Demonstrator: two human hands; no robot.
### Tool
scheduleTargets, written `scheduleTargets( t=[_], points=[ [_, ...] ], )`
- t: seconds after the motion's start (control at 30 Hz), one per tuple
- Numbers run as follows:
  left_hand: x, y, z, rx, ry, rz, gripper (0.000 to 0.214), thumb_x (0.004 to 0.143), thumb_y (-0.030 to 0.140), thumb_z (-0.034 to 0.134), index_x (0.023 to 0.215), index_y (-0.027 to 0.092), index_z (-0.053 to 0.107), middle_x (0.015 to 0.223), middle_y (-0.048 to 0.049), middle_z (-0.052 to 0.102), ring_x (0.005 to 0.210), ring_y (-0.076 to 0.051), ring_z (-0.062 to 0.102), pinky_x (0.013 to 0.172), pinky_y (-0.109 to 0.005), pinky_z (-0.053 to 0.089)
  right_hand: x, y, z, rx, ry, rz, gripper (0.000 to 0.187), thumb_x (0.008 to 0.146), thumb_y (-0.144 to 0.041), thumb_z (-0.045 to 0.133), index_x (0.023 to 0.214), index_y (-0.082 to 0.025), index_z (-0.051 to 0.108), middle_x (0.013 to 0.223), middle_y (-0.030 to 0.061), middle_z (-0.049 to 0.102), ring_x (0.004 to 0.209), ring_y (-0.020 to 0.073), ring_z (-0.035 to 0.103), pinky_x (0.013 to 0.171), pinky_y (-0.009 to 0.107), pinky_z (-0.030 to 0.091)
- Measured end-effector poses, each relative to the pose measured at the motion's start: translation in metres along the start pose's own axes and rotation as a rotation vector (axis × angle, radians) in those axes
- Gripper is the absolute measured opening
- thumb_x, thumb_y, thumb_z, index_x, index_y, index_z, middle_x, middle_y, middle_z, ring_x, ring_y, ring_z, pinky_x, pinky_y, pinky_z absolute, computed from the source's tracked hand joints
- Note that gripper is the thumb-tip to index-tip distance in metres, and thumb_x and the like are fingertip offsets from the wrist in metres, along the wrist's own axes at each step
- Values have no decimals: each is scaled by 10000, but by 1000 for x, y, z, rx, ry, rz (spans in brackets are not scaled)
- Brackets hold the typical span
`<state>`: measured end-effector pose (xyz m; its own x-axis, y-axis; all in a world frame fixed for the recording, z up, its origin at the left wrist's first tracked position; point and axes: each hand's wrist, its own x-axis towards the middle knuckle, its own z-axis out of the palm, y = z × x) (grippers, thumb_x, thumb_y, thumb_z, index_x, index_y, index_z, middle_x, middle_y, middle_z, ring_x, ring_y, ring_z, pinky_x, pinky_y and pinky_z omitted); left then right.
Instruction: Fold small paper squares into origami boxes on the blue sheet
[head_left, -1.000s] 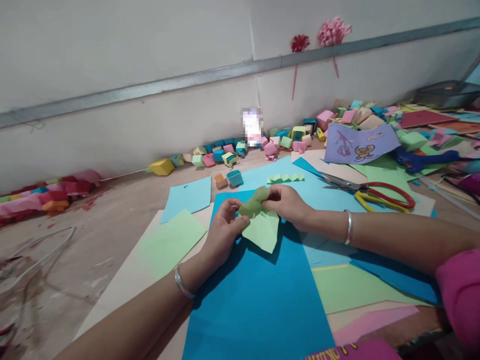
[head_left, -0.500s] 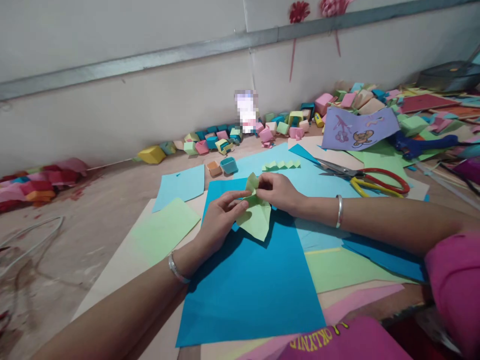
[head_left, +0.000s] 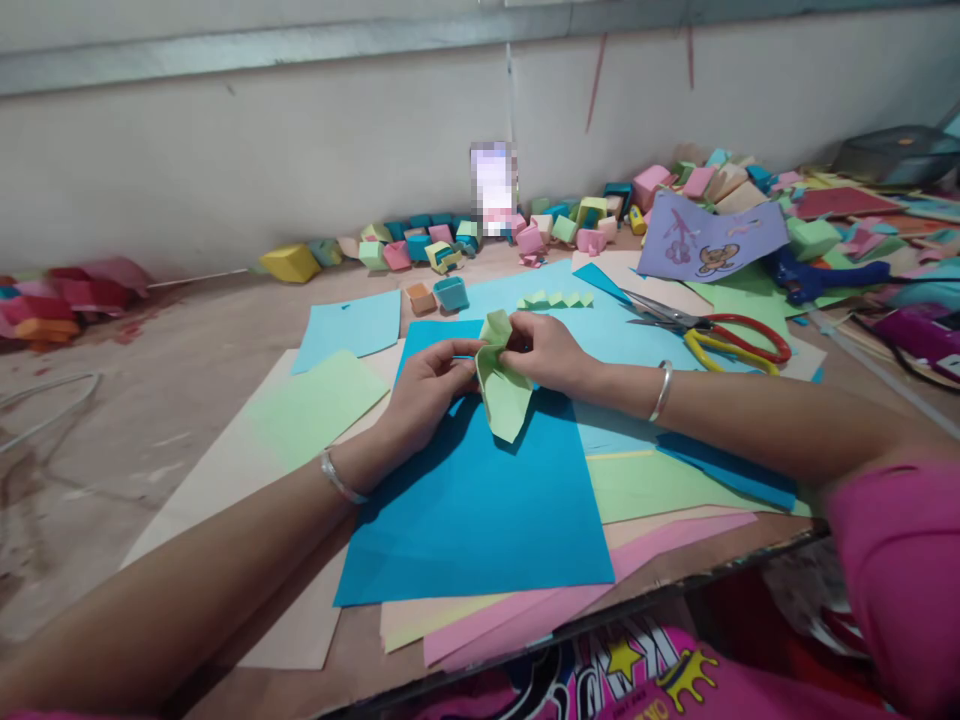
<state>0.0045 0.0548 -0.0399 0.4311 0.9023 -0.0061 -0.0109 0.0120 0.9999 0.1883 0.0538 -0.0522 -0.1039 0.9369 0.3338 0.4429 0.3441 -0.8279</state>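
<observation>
Both my hands pinch a light green paper piece [head_left: 504, 395] that is partly folded and hangs down over a big blue paper sheet [head_left: 480, 500]. My left hand [head_left: 427, 390] grips its left edge with thumb and fingers closed. My right hand [head_left: 544, 350] holds the top right of the fold, fingers closed. A silver bangle sits on each wrist.
Red and yellow scissors [head_left: 712, 335] lie to the right on pale blue paper. A green zigzag strip [head_left: 555, 300] lies just beyond my hands. Small folded paper boxes [head_left: 450, 295] line the wall. Loose sheets in green, pink and cream lie under the blue one. The table edge runs bottom right.
The green paper has been folded narrower and turned more upright between my hands. The camera has tilted down, so the wall flowers have left the view.
</observation>
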Motion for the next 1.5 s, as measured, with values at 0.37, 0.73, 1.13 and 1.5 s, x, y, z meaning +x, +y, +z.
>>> scheduleTargets(
  t=[0.37, 0.73, 1.13, 1.5],
  points=[
    [-2, 6, -2, 42, -6, 8, 234, 690, 273, 775, 798, 161, 600, 724, 3, 655, 646, -138, 632, 607, -258, 532, -5, -7, -1, 9, -45, -86, 141, 729, -284, 660, 793, -178, 593, 765, -14, 591, 684, 120, 536, 635, 237, 420],
    [-1, 11, -7, 45, -86, -35, 278, 795, 419, 676, 870, 162, 603, 799, -17, 620, 697, -139, 608, 583, -256, 543, -8, -18, -5, -119, -78, -157, 92, 780, -168, 615, 708, -163, 673, 653, -13, 538, 618, 109, 471, 573, 243, 343],
    [-1, 11, -6, 180, 32, -35, 190, 742, 324, 689, 767, 154, 605, 684, -4, 630, 613, -133, 585, 592, -270, 499, -6, -20, -8, 158, -141, 50, 151, 799, -191, 517, 862, -171, 652, 806, 17, 658, 685, 124, 576, 644, 252, 452],
    [1, 5, -10, 251, 155, -1, 144, 749, 291, 655, 789, 162, 603, 728, -16, 644, 630, -136, 576, 589, -274, 497, -1, -14, -9, 209, -193, 145, 180, 753, -305, 617, 858, -159, 626, 676, -9, 593, 593, 120, 532, 545, 246, 405]
  ],
)
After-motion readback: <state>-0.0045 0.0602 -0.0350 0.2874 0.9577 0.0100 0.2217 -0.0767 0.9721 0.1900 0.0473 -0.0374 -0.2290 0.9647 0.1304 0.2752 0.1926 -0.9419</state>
